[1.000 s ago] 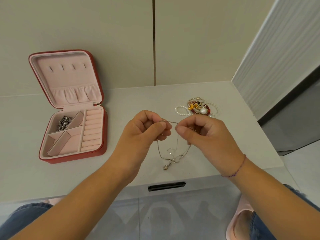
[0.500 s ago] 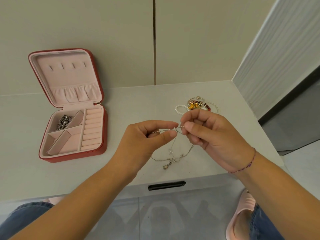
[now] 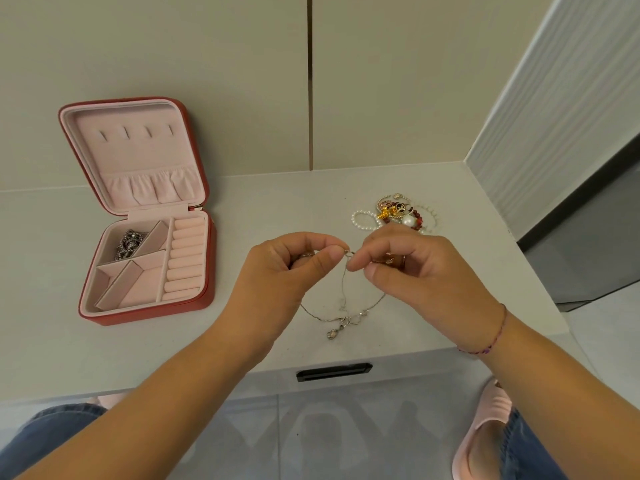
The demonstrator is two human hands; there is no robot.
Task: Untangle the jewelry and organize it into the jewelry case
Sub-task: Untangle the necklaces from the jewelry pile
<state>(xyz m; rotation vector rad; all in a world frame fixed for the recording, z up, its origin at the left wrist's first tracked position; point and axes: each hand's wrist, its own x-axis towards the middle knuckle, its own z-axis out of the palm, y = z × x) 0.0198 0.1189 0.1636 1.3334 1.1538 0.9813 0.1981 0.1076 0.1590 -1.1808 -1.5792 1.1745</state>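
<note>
Head view: pale table (image 3: 311, 188) against a wall, with an open red jewelry case (image 3: 138, 157) at its left, lid up, pink lining, and a dark metal chain (image 3: 128, 244) in the back left compartment. Left hand (image 3: 280, 271) and right hand (image 3: 415, 271) are close together over mid-table, each pinching a thin silver necklace (image 3: 341, 318) between thumb and forefinger at nearly the same spot, other fingers curled. The chain droops in a loop, with its low part and small pendant (image 3: 333, 334) near the table's front edge, and a tangled pile (image 3: 394, 216) of pearls, red beads and gold pieces lies just behind the right hand, well apart from the case.
</note>
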